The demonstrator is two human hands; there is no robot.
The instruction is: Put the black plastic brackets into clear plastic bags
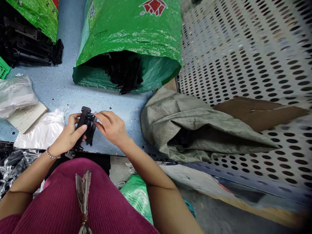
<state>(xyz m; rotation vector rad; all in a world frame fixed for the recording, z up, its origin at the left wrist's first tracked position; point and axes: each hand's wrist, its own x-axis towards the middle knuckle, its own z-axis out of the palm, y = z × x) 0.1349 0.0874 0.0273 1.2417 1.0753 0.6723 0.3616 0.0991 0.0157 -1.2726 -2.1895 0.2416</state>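
My left hand (70,135) is wrapped round a black jointed plastic part (83,127) with a short crossbar at its top, held tilted above the near edge of the blue table. The fingers of my right hand (112,127) pinch the right side of that part near its top. A second narrow black section (91,131) hangs beside the main bar; whether it is joined to it I cannot tell. Beyond my hands, a green woven sack (131,35) lies with its mouth towards me, black parts (126,73) showing inside.
Clear plastic bags (41,128) and a pale board (28,117) lie at left. Another green sack (40,16) with black pieces (26,48) stands at the far left. To the right are a grey woven sack (175,113) and a perforated metal panel (239,65).
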